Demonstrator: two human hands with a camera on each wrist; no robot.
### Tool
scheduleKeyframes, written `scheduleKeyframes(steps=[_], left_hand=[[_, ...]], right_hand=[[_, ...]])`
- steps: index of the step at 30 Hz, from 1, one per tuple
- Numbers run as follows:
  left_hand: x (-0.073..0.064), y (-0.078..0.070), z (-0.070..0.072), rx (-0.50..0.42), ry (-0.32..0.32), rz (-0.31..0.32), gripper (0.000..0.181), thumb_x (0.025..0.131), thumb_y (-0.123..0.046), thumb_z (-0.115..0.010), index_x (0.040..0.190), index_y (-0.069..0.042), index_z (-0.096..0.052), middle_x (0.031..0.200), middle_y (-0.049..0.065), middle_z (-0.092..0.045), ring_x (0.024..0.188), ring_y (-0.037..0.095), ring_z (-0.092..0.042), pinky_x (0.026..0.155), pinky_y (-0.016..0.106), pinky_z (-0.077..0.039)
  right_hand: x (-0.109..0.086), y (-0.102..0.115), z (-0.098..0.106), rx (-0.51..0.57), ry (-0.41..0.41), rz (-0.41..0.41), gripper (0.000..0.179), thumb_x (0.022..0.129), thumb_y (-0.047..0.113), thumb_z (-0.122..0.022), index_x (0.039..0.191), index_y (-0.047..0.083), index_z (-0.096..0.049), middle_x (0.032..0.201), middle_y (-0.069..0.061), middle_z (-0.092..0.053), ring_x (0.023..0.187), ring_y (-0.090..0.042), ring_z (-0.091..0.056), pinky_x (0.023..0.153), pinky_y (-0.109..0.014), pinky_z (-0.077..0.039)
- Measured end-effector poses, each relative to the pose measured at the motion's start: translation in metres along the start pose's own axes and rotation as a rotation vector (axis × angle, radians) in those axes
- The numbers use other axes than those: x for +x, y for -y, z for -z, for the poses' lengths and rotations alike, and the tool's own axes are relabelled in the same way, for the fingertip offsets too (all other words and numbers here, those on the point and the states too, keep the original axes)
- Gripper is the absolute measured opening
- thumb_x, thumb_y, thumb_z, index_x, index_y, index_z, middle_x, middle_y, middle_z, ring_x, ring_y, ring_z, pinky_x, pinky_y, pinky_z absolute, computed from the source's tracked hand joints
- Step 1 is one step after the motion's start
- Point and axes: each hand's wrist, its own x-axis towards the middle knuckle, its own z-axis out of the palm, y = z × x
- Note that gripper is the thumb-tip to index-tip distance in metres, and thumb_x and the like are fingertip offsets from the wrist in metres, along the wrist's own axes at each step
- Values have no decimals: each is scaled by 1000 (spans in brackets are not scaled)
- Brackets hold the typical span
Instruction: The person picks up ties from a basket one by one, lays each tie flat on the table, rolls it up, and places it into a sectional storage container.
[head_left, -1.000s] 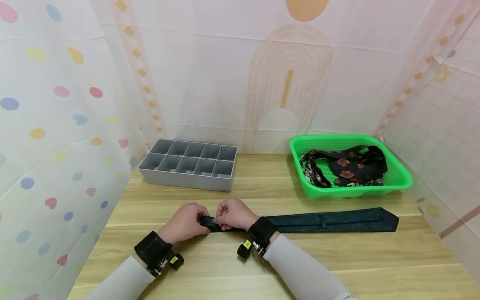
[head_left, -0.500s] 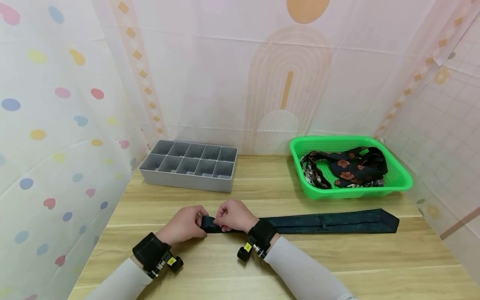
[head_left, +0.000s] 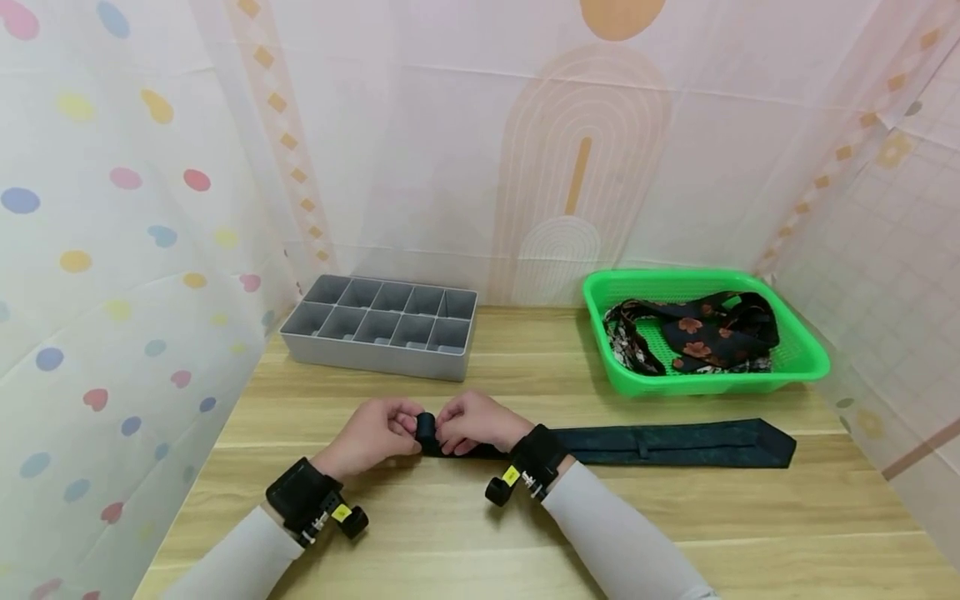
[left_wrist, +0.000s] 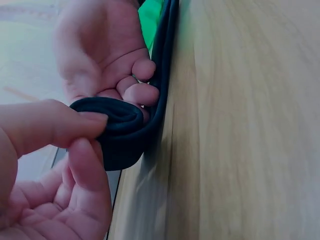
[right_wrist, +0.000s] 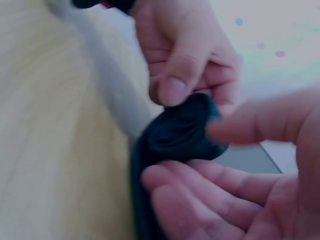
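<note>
A dark green necktie [head_left: 697, 442] lies lengthwise on the table, back side up, its wide pointed end at the right. Its other end is wound into a small coil [head_left: 426, 429] raised between the hands. My left hand [head_left: 378, 433] pinches the coil from the left between thumb and fingers; the left wrist view shows the layered spiral [left_wrist: 117, 120] edge-on. From the right, my right hand [head_left: 480, 422] holds the coil, its thumb [right_wrist: 245, 125] at one side and its curled fingers [right_wrist: 200, 195] along the other. The right forearm and wrist hide part of the tie's middle.
Behind the hands at the left stands a grey divided box [head_left: 378, 358] with several compartments. A green plastic basket [head_left: 720, 385] at the back right holds dark floral ties [head_left: 701, 333]. Patterned curtains [head_left: 420, 150] border the table [head_left: 480, 550] at the back and sides.
The tie's near-flat left end has been turned up into an upright coil. My left hand has shifted right, and both hands now close in on the coil from either side.
</note>
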Motion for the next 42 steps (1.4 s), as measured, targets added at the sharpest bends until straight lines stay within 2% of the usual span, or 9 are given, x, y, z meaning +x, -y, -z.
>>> scheduleKeyframes(steps=[2, 5, 8, 16, 21, 24, 28, 36, 42], left_hand=[[2, 0, -1, -21, 27, -27, 46, 76, 1, -86, 119, 6, -70, 95, 10, -70, 81, 13, -67, 72, 22, -56], [5, 1, -4, -34, 74, -53, 46, 78, 0, -87, 121, 5, -72, 95, 12, -72, 79, 14, -69, 65, 25, -57], [7, 2, -8, 0, 104, -62, 48, 77, 0, -89, 122, 3, -72, 94, 13, -71, 77, 14, -69, 59, 27, -56], [13, -4, -16, 237, 125, -57, 53, 73, -11, -94, 120, -2, -70, 95, 6, -65, 72, 14, -61, 64, 27, -52], [22, -8, -25, 391, 132, -106, 38, 71, -18, -95, 103, -17, -75, 82, -5, -66, 69, 12, -57, 67, 28, -47], [25, -9, -28, 397, 149, -132, 31, 72, -21, -95, 94, -23, -74, 77, -9, -66, 71, 12, -57, 68, 29, -45], [25, -8, -28, 373, 152, -148, 28, 74, -24, -95, 93, -24, -75, 77, -9, -66, 70, 12, -58, 67, 28, -46], [22, -7, -27, 333, 141, -144, 23, 79, -21, -93, 95, -17, -77, 76, -6, -68, 61, 10, -58, 58, 25, -46], [19, -11, -34, 375, 93, -140, 21, 80, -15, -90, 95, -17, -76, 69, -7, -63, 61, 10, -56, 59, 25, -45]], right_hand=[[-2, 1, 4, 16, 15, -29, 21, 97, 19, -71, 102, 0, -76, 82, -5, -74, 70, -12, -72, 65, -25, -61], [-6, 3, 8, 7, -4, -64, 27, 99, 28, -73, 95, 2, -77, 77, -5, -73, 66, -12, -71, 61, -25, -59], [-7, 3, 11, -38, -35, -89, 25, 97, 29, -77, 86, 6, -76, 70, -3, -71, 59, -11, -68, 57, -24, -58], [-12, 3, 26, -120, -52, -126, 19, 93, 9, -78, 83, 8, -62, 66, -3, -67, 53, -9, -64, 51, -20, -53], [-13, -9, 29, -194, -62, -57, 19, 94, 9, -79, 81, 7, -64, 63, 1, -65, 52, -6, -62, 51, -18, -50], [-19, -19, 26, -250, -124, 17, 20, 94, 13, -80, 80, 8, -67, 61, 2, -65, 52, -7, -62, 52, -21, -51], [-23, -25, 23, -278, -189, 64, 20, 94, 17, -81, 81, 10, -68, 59, 3, -66, 52, -8, -62, 53, -23, -51], [-22, -26, 22, -248, -175, 66, 18, 94, 14, -80, 82, 9, -68, 59, 4, -65, 53, -8, -62, 53, -22, -51], [-22, -28, 23, -240, -176, 61, 17, 94, 14, -80, 84, 9, -68, 59, 4, -64, 53, -7, -62, 53, -21, -51]])
